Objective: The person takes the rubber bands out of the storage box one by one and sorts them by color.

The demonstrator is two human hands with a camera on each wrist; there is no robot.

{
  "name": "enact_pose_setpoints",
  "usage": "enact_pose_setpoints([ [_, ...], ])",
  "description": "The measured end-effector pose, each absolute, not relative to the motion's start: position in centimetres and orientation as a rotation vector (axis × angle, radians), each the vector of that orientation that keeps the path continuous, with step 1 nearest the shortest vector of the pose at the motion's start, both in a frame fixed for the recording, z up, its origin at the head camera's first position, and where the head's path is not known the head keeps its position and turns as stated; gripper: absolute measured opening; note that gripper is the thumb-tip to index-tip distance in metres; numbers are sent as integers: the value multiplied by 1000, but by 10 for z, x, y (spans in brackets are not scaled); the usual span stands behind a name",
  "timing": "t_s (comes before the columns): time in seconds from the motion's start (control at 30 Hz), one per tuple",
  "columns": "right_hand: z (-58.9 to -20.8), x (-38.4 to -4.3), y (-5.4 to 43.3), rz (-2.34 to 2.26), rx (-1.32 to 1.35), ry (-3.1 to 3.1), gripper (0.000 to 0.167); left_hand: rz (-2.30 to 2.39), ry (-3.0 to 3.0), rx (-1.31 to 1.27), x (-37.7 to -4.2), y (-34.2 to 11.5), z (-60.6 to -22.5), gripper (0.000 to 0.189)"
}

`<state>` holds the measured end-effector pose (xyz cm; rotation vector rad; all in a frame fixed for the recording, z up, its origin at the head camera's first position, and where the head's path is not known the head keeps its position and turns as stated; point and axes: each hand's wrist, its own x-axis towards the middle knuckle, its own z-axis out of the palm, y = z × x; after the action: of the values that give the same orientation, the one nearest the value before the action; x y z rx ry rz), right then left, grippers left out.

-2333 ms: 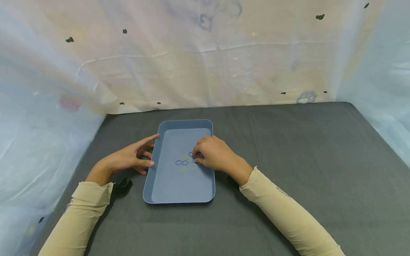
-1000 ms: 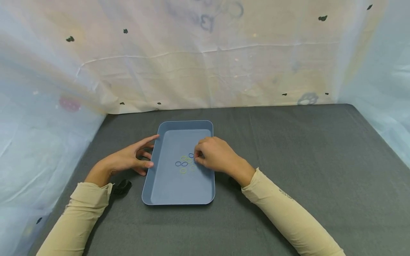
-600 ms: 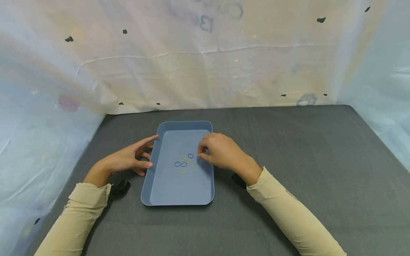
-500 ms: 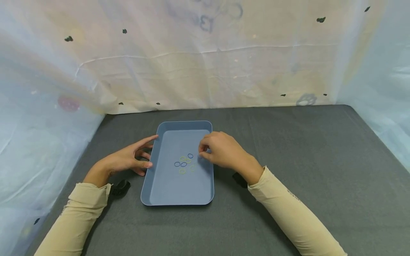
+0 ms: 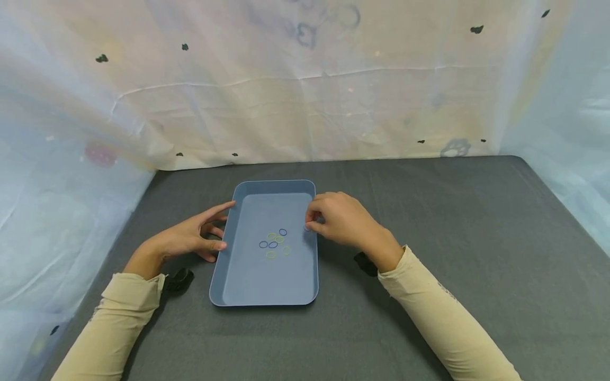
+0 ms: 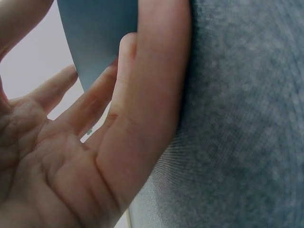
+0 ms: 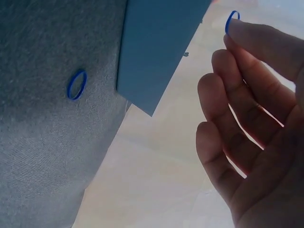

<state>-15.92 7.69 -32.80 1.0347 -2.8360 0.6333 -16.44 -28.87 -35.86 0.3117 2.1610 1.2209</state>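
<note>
A shallow blue-grey tray [image 5: 264, 283] holds several small loops that look like rubber bands, some blue [image 5: 273, 247] and some yellow [image 5: 270, 258]. Along its left wall, my left hand [image 5: 190, 233] stands with thumb and fingers spread, touching the side. My right hand [image 5: 340, 218] is at the tray's right rim, above it. Its thumb and index finger pinch a blue rubber band [image 7: 228, 24], plain in the right wrist view. Another blue rubber band [image 7: 69, 90] lies on the cloth outside the tray; the head view does not show it.
Dark grey cloth [image 5: 429, 238] covers the table. A pale printed curtain [image 5: 305, 116] hangs behind the table's far edge, with light sheeting on both sides. Black straps [image 5: 180, 280] sit at the wrists.
My right hand has lifted a blue rubber band from among the others in the tray and moved right, to the right rim. The left hand stays against the left wall.
</note>
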Motion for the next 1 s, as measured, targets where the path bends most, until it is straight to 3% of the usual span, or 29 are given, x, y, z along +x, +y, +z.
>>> enact_pose_setpoints([
  [1.0,-334,-164,120,494,935,-2872,5,1235,2155,324,-162,-282,-355,100],
])
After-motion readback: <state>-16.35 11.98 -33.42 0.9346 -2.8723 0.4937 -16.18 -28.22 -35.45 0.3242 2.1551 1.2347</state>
